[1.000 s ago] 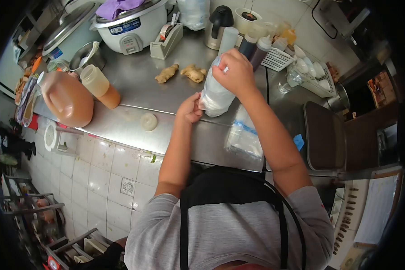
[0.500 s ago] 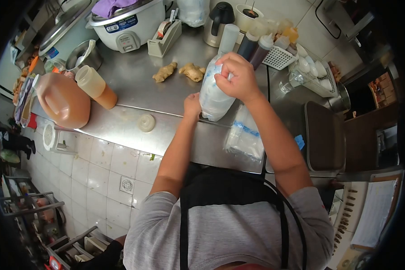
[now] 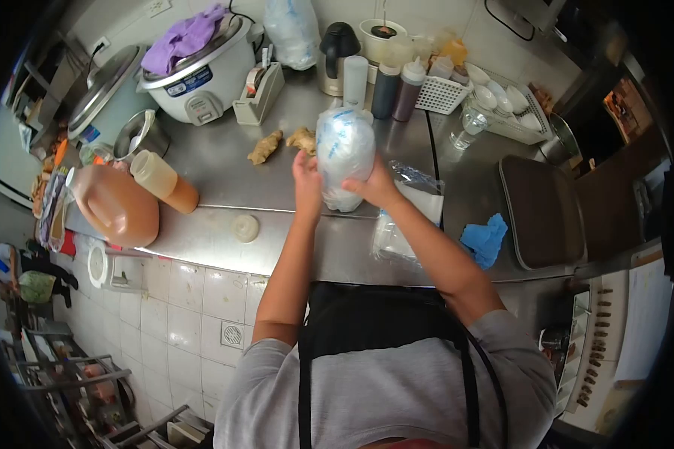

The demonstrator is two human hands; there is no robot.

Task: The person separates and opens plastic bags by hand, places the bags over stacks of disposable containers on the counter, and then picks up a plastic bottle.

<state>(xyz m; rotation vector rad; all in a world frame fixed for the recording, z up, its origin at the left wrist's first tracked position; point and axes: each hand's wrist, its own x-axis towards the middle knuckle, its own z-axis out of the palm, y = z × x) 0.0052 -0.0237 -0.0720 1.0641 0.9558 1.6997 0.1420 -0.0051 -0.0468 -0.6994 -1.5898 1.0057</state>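
Right now, in the head view, we have a bulky, whitish plastic bag (image 3: 346,153) between our hands, roughly upright, over the near part of the metal table (image 3: 217,193). Our left hand (image 3: 307,187) is half open, fingers loosely bent against one side of it; our right hand (image 3: 376,184) cups the other side, partly open, its thumb laid across the lower front. The step in hand, as we judge it, is steadying the bag with both palms, and moving it well calls for even, gentle pressure, since such film probably slips and gives. We cannot tell whether its base touches the metal. Its surface is shiny, crinkled and marked with blue print, its shape a fat oval with a rounded top. Just beside it lies knobbly, tan ginger (image 3: 265,147), matt against the brushed steel. Flat, glossy plastic packs (image 3: 397,238) rest by our right forearm, and a rumpled blue cloth (image 3: 485,239) lies farther right. Toward our left, a round, translucent lid (image 3: 244,227) sits apart from the smooth, bulging jug (image 3: 120,206) and a cylindrical bottle (image 3: 178,194) beside it, both holding orange-brown liquid. Behind the bag stands a slim, frosted white bottle (image 3: 356,81).
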